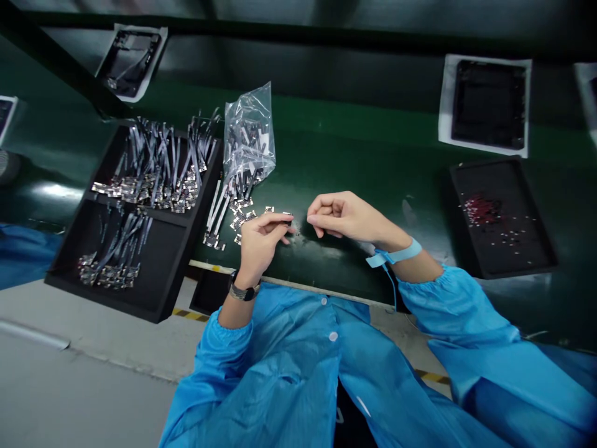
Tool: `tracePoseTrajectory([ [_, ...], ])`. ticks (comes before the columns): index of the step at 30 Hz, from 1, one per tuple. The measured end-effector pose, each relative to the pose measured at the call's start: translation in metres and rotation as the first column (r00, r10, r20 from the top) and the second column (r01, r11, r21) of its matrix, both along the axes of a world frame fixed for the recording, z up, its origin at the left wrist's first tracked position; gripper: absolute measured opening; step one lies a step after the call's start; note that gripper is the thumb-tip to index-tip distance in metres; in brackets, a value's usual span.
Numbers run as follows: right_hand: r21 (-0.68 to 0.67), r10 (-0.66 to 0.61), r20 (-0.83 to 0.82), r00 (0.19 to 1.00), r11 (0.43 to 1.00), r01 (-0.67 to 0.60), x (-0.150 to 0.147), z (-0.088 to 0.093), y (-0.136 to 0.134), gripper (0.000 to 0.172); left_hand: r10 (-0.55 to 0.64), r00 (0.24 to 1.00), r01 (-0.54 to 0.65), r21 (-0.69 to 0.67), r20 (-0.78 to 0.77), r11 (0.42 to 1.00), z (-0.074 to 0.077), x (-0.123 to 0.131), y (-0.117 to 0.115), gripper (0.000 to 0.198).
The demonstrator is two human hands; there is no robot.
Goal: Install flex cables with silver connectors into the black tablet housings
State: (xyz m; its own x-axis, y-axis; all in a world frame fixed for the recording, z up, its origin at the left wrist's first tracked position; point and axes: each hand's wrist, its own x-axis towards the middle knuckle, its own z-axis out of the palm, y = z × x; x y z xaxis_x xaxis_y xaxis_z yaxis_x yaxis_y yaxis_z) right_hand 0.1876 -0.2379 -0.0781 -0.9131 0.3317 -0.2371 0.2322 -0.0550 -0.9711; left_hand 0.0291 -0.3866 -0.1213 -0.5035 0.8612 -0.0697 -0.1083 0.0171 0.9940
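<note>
In the middle of the head view, my left hand [261,241] pinches a small circuit board [288,219] between thumb and fingertips, just above the green table. My right hand [347,216] is a short gap to the right, with thumb and index finger pressed together. Whatever lies in that pinch, if anything, is too small to make out. Beside my left hand lie several loose circuit boards [241,218], some with grey flat ribbon cables [221,208]. Behind them a clear plastic bag [249,124] holds more cabled boards.
A black divided tray [163,264] on the left holds bundles of cabled boards. Another black tray [517,255] on the right contains small red-wired parts [482,210]. Dark device housings [489,102] rest on white sheets at the back. A blue wrist strap [403,252] trails a cord from my right wrist.
</note>
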Motion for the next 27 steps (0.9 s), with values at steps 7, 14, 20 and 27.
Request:
tracePoseTrajectory([
  [7,-0.046,0.017,-0.014,1.000,0.999,-0.017,-0.001,0.000,-0.002,0.029,-0.028,1.000,0.027,0.082,0.006,0.996,0.016,0.018,-0.013,0.020],
  [14,0.047,-0.010,-0.060,0.998,0.999,0.013,0.000,0.009,-0.012,0.029,0.031,0.991,-0.034,-0.017,-0.129,0.999,0.025,0.034,-0.018,0.034],
  [20,0.120,0.014,-0.096,0.995,0.993,-0.003,0.002,0.011,-0.010,0.023,0.024,0.986,-0.023,0.010,-0.166,1.000,0.028,0.037,-0.021,0.025],
  [27,0.117,0.024,-0.120,0.992,0.993,-0.010,0.003,0.013,-0.012,0.014,0.076,0.953,-0.063,0.053,-0.294,0.997,0.027,0.042,-0.022,0.022],
])
